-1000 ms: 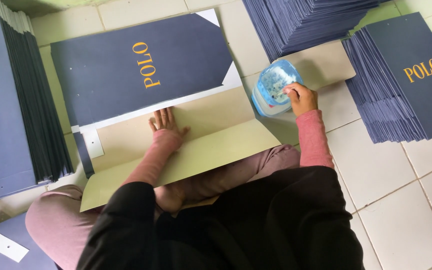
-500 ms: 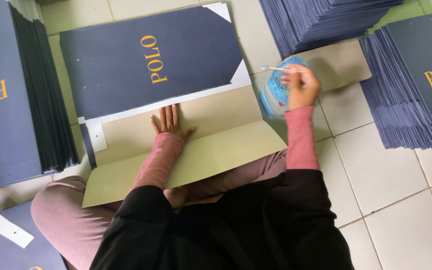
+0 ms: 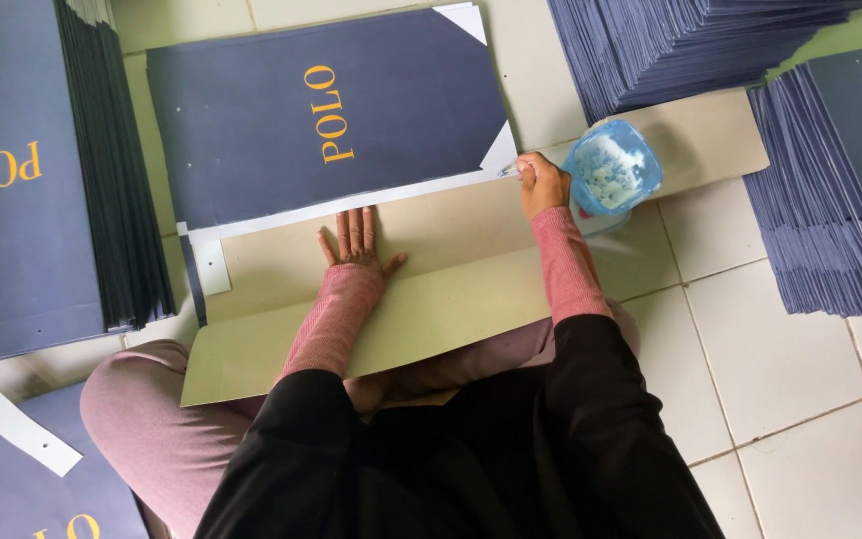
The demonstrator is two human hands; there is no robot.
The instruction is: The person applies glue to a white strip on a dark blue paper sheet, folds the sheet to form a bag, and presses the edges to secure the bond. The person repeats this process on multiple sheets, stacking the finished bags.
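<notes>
Pressing my left hand [image 3: 356, 240] flat, fingers spread, on the tan board [image 3: 431, 289] on the floor. Right hand [image 3: 543, 185] pinches a small brush [image 3: 507, 170] at the navy sheet [image 3: 326, 115] lower right corner, beside the blue glue tub [image 3: 611, 168]. Judgement: stroke thinly along the white edge.

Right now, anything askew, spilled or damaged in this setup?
Nothing spilled or damaged. The navy sheet lies flat on the tan board under the left hand. The stack at top right is fanned, not squared. A white strip lies loose at lower left.
</notes>
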